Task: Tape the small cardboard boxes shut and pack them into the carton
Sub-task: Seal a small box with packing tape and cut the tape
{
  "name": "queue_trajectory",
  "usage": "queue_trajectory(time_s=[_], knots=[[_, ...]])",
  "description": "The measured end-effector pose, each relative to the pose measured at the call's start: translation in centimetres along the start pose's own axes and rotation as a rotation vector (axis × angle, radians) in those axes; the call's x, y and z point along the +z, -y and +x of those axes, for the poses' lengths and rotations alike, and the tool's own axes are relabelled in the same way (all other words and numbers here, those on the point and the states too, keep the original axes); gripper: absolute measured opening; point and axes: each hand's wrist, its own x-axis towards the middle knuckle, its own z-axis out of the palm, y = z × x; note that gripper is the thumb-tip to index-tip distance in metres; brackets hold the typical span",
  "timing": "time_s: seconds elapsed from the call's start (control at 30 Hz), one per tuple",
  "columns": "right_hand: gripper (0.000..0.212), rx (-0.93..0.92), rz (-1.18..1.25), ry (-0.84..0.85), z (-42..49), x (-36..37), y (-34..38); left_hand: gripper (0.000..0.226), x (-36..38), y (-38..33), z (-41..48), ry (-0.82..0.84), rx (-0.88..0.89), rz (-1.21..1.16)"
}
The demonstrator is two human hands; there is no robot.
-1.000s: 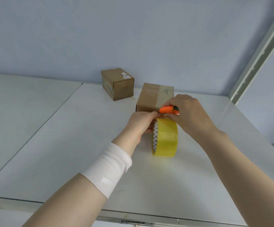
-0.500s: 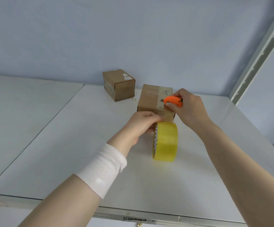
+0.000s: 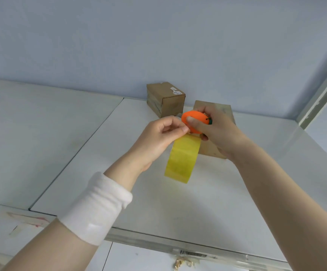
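- Left hand (image 3: 158, 137) and right hand (image 3: 217, 132) are now working higher, in front of the near box (image 3: 212, 150), no longer at its top edge.
- White surface (image 3: 178, 208) is carrying the near box and the far box (image 3: 165, 98), which is standing by the wall.
- Left grip is pinching the top of the yellow tape roll (image 3: 183, 159).
- Right grip is curling round the orange cutter (image 3: 195, 120).

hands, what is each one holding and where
Left hand pinches the yellow tape roll at its top; right hand grips the orange cutter across its flat body.
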Motion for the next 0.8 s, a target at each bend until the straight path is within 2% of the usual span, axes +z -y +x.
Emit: queue_trajectory(time_s=[0.07,0.23,0.3,0.4,0.5,0.67,0.8], knots=[[0.005,0.001,-0.008,0.075,0.4,1.0,0.3,0.014,-1.2,0.1,-0.4,-0.042,-0.018,-0.003],[0.020,-0.009,-0.026,0.125,0.6,3.6,1.3,0.010,-4.0,0.6,-0.8,-0.130,-0.067,-0.026],[0.028,-0.072,-0.105,0.096,0.7,4.7,1.5,0.015,-5.0,0.9,-0.7,-0.149,-0.078,-0.033],[0.026,-0.120,-0.158,-0.002,1.3,6.5,1.3,0.020,-6.1,1.3,-0.5,-0.178,-0.088,-0.036],[0.024,-0.120,-0.149,-0.083,1.7,7.9,1.1,0.012,-6.9,1.4,-0.4,-0.178,-0.111,0.022],[0.021,-0.073,-0.068,-0.147,2.4,8.6,1.2,0.040,-7.2,1.9,-0.3,-0.138,-0.122,0.274],[0.022,-0.075,-0.095,-0.117,2.4,8.8,1.0,0.061,-7.6,2.7,0.1,-0.141,-0.143,0.225]])
